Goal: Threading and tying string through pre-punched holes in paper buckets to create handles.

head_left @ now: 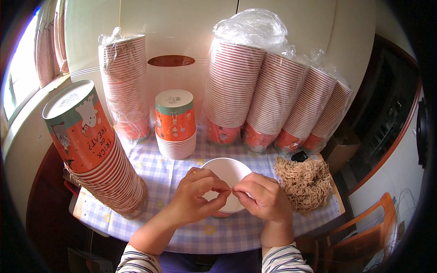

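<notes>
A paper cup (pixel 223 168) with a white inside stands open end up near the table's front, and a bit of its orange side shows below the rim. Over its mouth, my left hand (pixel 199 193) and my right hand (pixel 264 195) meet, thumb and forefinger pinched in each. Whatever lies between the fingertips is too small to make out. To the right of my right hand sits a tangled heap of tan cords (pixel 304 185). A tall stack of orange and green printed cups (pixel 98 145), bottoms up, leans at the left.
Behind the open cup is a shorter upturned stack of cups (pixel 175 123). Plastic-wrapped cup stacks (pixel 234 86) line the back right, and another wrapped stack (pixel 123 82) stands back left. A small black object (pixel 299 157) touches the cord heap. A wooden chair (pixel 362 241) is at the right.
</notes>
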A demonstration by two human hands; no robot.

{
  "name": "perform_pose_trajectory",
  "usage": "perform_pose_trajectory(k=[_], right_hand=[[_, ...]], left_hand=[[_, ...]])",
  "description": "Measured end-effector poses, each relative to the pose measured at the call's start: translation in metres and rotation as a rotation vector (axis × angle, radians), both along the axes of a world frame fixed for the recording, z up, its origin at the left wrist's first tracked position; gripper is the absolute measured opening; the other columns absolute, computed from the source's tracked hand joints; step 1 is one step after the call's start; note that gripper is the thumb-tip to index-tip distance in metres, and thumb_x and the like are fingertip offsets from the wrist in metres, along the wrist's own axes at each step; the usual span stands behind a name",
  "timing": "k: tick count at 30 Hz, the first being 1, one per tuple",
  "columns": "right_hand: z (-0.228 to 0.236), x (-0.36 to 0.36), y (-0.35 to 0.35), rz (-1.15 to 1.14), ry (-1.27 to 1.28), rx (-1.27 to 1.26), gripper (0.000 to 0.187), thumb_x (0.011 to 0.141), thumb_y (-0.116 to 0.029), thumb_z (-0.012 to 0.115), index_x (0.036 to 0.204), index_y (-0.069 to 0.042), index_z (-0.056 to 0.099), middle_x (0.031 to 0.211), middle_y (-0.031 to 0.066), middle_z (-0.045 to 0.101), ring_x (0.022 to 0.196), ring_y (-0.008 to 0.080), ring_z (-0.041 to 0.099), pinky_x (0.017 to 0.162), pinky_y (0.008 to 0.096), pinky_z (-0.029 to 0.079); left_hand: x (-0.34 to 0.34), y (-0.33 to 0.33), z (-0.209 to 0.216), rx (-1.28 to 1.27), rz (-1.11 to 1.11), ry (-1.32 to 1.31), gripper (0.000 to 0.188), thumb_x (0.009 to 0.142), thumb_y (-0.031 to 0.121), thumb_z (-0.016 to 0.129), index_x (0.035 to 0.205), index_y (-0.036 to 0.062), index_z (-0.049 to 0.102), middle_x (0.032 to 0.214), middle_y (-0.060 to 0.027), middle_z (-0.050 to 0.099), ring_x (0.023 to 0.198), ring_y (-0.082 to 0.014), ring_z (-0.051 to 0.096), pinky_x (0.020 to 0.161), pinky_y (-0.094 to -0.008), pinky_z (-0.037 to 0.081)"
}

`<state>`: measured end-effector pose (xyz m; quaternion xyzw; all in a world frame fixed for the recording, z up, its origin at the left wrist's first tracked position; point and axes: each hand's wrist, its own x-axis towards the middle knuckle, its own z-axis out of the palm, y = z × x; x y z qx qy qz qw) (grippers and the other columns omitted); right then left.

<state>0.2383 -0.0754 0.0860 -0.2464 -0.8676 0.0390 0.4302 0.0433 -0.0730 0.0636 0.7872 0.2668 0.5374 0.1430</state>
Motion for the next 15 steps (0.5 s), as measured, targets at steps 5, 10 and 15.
perform_pose_trajectory(k=[5, 10, 15], right_hand=[[0.000, -0.002, 0.004, -0.009, 0.011, -0.016, 0.015, 0.072, -0.004, 0.070, 0.085, -0.004, 0.061, 0.077, 0.0089, 0.057, 0.066, 0.0268, 0.061, 0.058, 0.0342, 0.050], [-0.002, 0.005, 0.017, -0.131, 0.113, -0.018, 0.010, 0.073, 0.000, 0.068, 0.080, -0.002, 0.062, 0.073, 0.0106, 0.059, 0.064, 0.0231, 0.059, 0.056, 0.0304, 0.047], [-0.010, 0.011, 0.032, -0.197, 0.127, -0.108, 0.006, 0.075, -0.001, 0.065, 0.079, -0.002, 0.060, 0.075, 0.0097, 0.057, 0.065, 0.0255, 0.059, 0.058, 0.0329, 0.047]], left_hand=[[-0.004, 0.002, 0.000, -0.038, 0.018, 0.021, 0.015, 0.067, -0.001, 0.071, 0.078, 0.0061, 0.064, 0.072, -0.0032, 0.063, 0.068, -0.0160, 0.060, 0.066, -0.0283, 0.042], [-0.012, 0.021, -0.003, -0.208, 0.106, -0.147, 0.015, 0.072, 0.000, 0.067, 0.087, 0.0015, 0.064, 0.074, -0.0052, 0.058, 0.070, -0.0122, 0.055, 0.064, -0.0250, 0.045], [-0.023, 0.065, -0.036, -0.428, 0.223, -0.127, 0.025, 0.077, 0.015, 0.068, 0.097, -0.0003, 0.063, 0.086, -0.0073, 0.056, 0.067, -0.0114, 0.053, 0.060, -0.0252, 0.046]])
